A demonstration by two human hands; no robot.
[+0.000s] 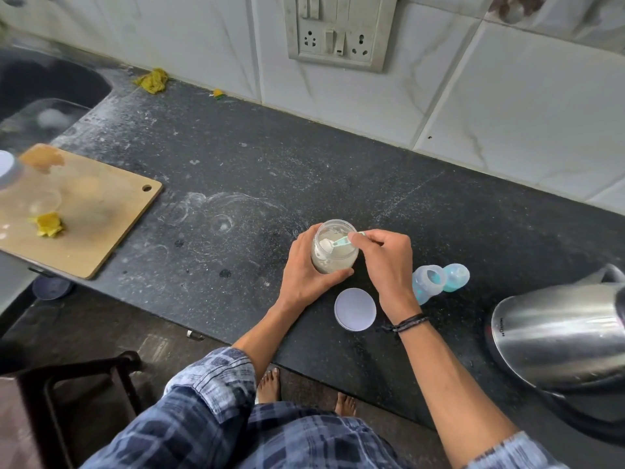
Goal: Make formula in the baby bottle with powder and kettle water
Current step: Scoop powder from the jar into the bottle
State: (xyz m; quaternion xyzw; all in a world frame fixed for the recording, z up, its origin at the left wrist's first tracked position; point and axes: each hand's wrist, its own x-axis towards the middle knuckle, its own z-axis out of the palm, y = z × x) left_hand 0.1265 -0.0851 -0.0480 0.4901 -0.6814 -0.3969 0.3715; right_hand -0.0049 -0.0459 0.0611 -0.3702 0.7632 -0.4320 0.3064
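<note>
left hand (306,269) gripping powder jar (334,247) mid-counter | right hand (385,262) pinching scoop (334,242) inside it | baby bottle (426,283) standing open beside kettle (558,333) | lid (355,309) lying near counter (236,164) edge

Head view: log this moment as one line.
step: scooping powder; left hand: holds clear plastic powder jar; right hand: pinches pale green scoop in jar; blue baby bottle: open

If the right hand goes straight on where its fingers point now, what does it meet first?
Probably the open powder jar: the right hand pinches the scoop over its mouth, fingers aimed at the rim. The left hand grips the jar beyond; depth is unclear.
</note>
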